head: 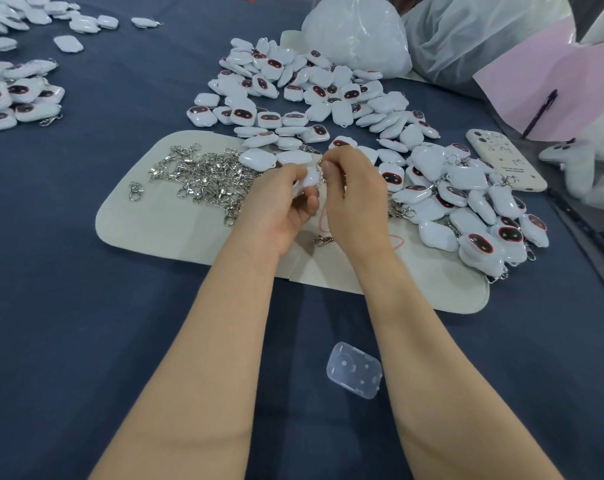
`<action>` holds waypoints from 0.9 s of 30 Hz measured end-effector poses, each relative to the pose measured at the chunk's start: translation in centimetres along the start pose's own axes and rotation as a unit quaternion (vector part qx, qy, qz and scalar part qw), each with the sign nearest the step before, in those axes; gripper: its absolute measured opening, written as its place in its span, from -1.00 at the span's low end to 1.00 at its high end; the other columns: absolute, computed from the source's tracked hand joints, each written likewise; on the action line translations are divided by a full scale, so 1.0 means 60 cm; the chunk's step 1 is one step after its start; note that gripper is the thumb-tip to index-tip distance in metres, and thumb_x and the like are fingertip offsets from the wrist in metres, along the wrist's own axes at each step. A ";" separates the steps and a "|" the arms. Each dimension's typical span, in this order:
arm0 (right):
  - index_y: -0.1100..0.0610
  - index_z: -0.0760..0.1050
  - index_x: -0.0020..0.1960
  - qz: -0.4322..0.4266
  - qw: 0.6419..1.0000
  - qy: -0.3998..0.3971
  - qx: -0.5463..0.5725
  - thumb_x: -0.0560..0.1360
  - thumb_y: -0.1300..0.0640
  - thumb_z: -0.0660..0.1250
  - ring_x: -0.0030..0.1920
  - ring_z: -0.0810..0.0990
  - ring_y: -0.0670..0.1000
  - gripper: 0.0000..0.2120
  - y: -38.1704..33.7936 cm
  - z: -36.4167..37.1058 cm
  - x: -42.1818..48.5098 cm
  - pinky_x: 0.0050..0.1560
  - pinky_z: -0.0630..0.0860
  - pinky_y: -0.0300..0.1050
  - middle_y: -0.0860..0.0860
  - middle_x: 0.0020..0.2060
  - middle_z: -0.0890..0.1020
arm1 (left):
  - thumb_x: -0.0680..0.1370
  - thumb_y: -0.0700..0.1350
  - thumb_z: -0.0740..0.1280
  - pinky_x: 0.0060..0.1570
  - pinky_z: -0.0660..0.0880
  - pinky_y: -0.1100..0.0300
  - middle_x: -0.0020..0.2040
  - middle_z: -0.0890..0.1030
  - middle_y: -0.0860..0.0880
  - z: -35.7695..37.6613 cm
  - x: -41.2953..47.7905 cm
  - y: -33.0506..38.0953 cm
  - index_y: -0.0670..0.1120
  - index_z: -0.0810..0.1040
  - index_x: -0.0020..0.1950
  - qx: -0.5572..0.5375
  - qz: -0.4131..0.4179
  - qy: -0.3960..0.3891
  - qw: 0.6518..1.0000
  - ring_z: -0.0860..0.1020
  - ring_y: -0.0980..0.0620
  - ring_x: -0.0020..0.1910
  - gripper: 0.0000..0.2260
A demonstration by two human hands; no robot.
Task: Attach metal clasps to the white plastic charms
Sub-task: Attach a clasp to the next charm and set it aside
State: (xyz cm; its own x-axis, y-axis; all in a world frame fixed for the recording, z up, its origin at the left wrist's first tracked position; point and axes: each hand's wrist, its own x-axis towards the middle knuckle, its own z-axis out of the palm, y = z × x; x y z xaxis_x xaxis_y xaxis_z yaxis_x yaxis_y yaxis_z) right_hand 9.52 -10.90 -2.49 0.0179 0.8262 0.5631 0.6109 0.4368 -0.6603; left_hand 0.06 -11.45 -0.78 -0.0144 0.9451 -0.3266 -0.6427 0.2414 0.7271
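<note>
My left hand (279, 202) grips a white plastic charm (309, 178) above the cream mat (162, 223). My right hand (352, 188) pinches a small metal clasp (324, 166) against the charm's top edge; most of the clasp is hidden by my fingers. A tangled heap of silver clasps (203, 174) lies on the mat left of my hands. One loose clasp (322, 241) rests on the mat between my wrists. A large pile of bare white charms (314, 95) spreads behind my hands. Charms with clasps fitted (473, 209) are heaped to the right.
A clear plastic lid (354, 370) lies on the blue cloth near my right forearm. A cream phone (504, 159) sits at the right. White plastic bags (359, 32) stand at the back. More charms (16, 95) are piled at the far left.
</note>
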 end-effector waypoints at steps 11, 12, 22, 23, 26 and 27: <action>0.19 0.56 0.07 0.026 0.996 -0.086 -0.002 0.56 0.28 0.22 -0.03 0.48 -0.03 -0.83 0.009 -0.003 0.001 -0.03 0.34 -0.30 0.04 -0.05 0.59 | 0.55 -0.23 0.19 -0.34 0.52 0.16 -0.25 0.48 0.01 -0.013 0.002 -0.011 0.00 0.42 -0.05 0.297 0.215 0.080 0.927 0.50 0.07 -0.43 -0.88; 0.17 0.55 0.10 0.054 0.994 -0.092 0.024 0.55 0.28 0.22 -0.02 0.48 -0.07 -0.81 0.009 -0.002 0.001 -0.03 0.35 -0.34 0.01 -0.04 0.58 | 0.56 -0.25 0.18 -0.43 0.48 0.24 -0.25 0.48 -0.02 -0.011 0.005 -0.013 -0.06 0.42 -0.01 0.239 0.180 0.081 0.951 0.47 0.12 -0.48 -0.90; 0.03 0.51 -0.11 0.174 0.966 -0.029 0.191 0.51 0.28 0.31 -0.07 0.60 -0.04 -0.85 0.003 0.009 0.004 0.07 0.53 -0.16 -0.09 -0.20 0.60 | 0.59 -0.28 0.20 -0.52 0.45 0.43 -0.32 0.49 -0.11 -0.010 0.005 -0.006 -0.29 0.48 0.00 -0.172 -0.055 -0.015 0.983 0.44 0.14 -0.55 -0.89; 0.01 0.51 -0.12 0.176 0.963 -0.017 0.204 0.51 0.29 0.32 -0.06 0.61 -0.01 -0.83 0.002 0.010 0.004 0.08 0.54 -0.12 -0.08 -0.19 0.61 | 0.59 -0.27 0.19 -0.52 0.45 0.43 -0.35 0.49 -0.11 -0.010 0.005 -0.005 -0.30 0.48 0.01 -0.188 -0.067 -0.028 0.979 0.44 0.15 -0.55 -0.88; -0.03 0.52 -0.12 0.160 0.963 0.013 0.214 0.51 0.29 0.32 -0.07 0.62 -0.03 -0.78 -0.002 0.011 0.004 0.08 0.56 -0.09 -0.10 -0.19 0.62 | 0.58 -0.27 0.18 -0.53 0.45 0.42 -0.44 0.49 -0.10 -0.010 0.003 -0.003 -0.31 0.49 -0.10 -0.214 -0.090 -0.052 0.971 0.44 0.14 -0.56 -0.85; -0.03 0.52 -0.11 0.154 0.964 0.019 0.216 0.51 0.29 0.31 -0.07 0.62 -0.04 -0.78 -0.003 0.011 0.004 0.07 0.56 -0.10 -0.11 -0.19 0.62 | 0.58 -0.27 0.18 -0.53 0.45 0.42 -0.43 0.49 -0.11 -0.010 0.002 -0.002 -0.31 0.49 -0.12 -0.218 -0.093 -0.055 0.970 0.43 0.14 -0.56 -0.84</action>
State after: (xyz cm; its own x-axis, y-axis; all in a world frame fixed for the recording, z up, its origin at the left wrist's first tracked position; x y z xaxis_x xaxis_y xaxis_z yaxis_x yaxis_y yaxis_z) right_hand 8.88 -10.53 -2.56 0.1803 0.9303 0.3196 0.1858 0.2869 -0.9398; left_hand -0.31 -11.48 -1.26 0.1988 0.9180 -0.3433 -0.8893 0.3162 0.3305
